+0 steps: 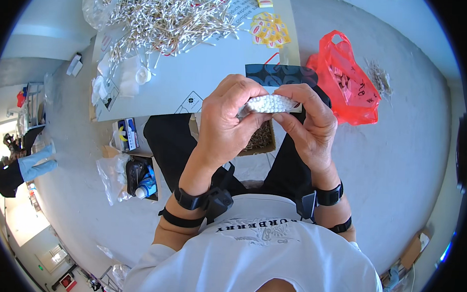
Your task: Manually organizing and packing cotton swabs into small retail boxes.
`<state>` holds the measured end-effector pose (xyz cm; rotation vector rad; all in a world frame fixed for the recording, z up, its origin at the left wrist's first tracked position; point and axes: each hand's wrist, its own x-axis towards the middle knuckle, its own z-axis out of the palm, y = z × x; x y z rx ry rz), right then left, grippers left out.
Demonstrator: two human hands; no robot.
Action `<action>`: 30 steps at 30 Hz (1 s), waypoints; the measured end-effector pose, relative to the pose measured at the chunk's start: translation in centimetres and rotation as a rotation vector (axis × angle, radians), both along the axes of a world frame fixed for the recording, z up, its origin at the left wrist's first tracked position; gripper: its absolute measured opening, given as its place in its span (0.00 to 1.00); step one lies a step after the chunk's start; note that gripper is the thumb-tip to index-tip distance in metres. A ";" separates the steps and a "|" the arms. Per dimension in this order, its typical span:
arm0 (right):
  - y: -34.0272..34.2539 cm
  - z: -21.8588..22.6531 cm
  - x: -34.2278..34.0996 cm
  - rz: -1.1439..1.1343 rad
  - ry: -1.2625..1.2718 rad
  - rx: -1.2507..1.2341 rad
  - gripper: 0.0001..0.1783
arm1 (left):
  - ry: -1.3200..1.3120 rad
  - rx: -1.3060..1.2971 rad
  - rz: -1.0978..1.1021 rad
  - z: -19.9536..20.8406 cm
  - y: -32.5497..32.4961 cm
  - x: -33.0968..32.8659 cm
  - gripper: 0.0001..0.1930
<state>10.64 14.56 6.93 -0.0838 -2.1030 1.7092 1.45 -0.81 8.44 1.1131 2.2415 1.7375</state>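
Between my two hands is a tight bundle of cotton swabs [271, 103], its white tips packed together and facing up. My left hand [226, 120] grips its left end between thumb and fingers. The right hand [309, 120] pinches the other end, thumb below and fingers curled above. Most of the sticks are hidden behind the tips and my fingers. A large loose pile of cotton swabs [171, 20] lies on the table ahead. Right of the pile are several yellow-and-white labels [268, 31]. Just beyond my hands lies a dark sheet with round shapes [279, 74].
The pale table [194, 80] carries a white tape roll [143, 75] at left. An open box of brown bits [262, 139] sits between my knees. On the floor are a red plastic bag [348, 93] and a box holding a blue bottle [146, 186]. Another person [16, 172] is far left.
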 end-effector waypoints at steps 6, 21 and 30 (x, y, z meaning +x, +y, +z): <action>0.6 0.6 0.0 0.010 0.101 0.186 0.19 | 0.072 0.095 -0.140 0.4 -0.6 -0.7 0.15; -0.1 0.5 -0.4 0.087 0.258 0.119 0.17 | 0.174 0.202 -0.248 0.5 -0.7 -0.9 0.12; 0.1 0.4 -0.3 0.042 0.150 0.109 0.19 | 0.109 0.126 -0.158 -0.1 -0.8 -1.2 0.14</action>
